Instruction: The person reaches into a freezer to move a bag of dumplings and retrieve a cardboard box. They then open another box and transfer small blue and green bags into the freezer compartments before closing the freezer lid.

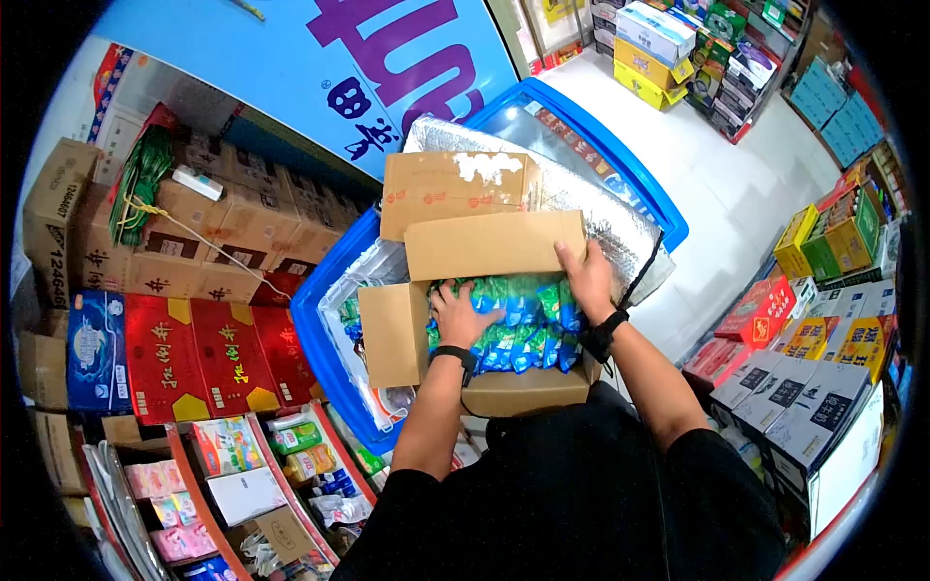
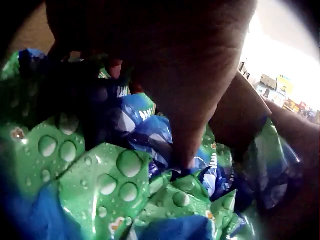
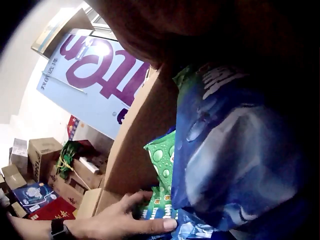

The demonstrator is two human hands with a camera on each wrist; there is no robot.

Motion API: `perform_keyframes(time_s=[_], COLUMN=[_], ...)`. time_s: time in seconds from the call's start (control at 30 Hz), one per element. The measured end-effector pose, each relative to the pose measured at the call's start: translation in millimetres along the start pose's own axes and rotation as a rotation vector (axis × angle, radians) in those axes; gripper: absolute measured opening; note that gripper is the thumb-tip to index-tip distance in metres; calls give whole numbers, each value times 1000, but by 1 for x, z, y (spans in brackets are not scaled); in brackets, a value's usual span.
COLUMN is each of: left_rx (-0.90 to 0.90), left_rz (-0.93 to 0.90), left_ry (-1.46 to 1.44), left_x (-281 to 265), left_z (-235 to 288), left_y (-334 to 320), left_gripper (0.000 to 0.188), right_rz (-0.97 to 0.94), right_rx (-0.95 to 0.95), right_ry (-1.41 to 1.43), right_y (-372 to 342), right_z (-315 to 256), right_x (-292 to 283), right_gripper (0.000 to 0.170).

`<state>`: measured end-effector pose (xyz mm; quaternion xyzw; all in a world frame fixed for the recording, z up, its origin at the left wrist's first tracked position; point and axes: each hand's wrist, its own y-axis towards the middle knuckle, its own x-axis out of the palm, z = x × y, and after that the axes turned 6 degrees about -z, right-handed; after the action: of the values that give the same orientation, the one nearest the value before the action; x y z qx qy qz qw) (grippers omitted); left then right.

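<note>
An uncovered cardboard box [image 1: 526,395] holds rows of green-and-blue packets [image 1: 523,339]. My left hand [image 1: 463,315] lies over the packets at the box's left side, fingers spread and thumb pointing right. Its thumb touches the packets [image 2: 107,185] in the left wrist view; its other fingertips are mostly in shadow. At the back right corner, my right hand [image 1: 589,281] grips the cardboard edge by the raised flap [image 1: 494,245]. The right wrist view shows a blue packet [image 3: 240,155] close up, with my left hand [image 3: 120,217] low beyond it.
Beneath the box is a blue-rimmed chest [image 1: 315,310] with silvery foil sheeting [image 1: 620,228]. Another carton [image 1: 455,194] stands behind. Stacked cartons [image 1: 257,213], red boxes [image 1: 160,353] and goods shelves [image 1: 208,484] are at left; more boxed goods [image 1: 804,387] line the right.
</note>
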<state>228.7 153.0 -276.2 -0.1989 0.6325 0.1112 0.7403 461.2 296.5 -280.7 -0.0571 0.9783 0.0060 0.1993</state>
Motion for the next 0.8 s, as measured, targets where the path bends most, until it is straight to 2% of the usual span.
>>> perform_keyframes(time_s=[0.13, 0.27, 0.5, 0.7, 0.8], left_rx=[13, 40, 100, 178, 183], left_rz=[-107, -112, 82, 229, 243], left_ry=[-3, -56, -44, -69, -54], left_x=[-18, -6, -1, 8, 3], left_z=[0, -17, -6, -7, -4], left_y=[1, 4, -18, -41, -51], left_gripper=[92, 78, 59, 56, 57], right_rz=[14, -10, -4, -23, -9], right_rx=[-8, 3, -35, -44, -32], right_ry=[-22, -17, 7, -28, -50], right_y=[-1, 0, -4, -6, -6], right_z=[-1, 5, 5, 5, 5], right_x=[0, 0, -8, -10, -4], right_gripper=[60, 61, 60, 59, 58])
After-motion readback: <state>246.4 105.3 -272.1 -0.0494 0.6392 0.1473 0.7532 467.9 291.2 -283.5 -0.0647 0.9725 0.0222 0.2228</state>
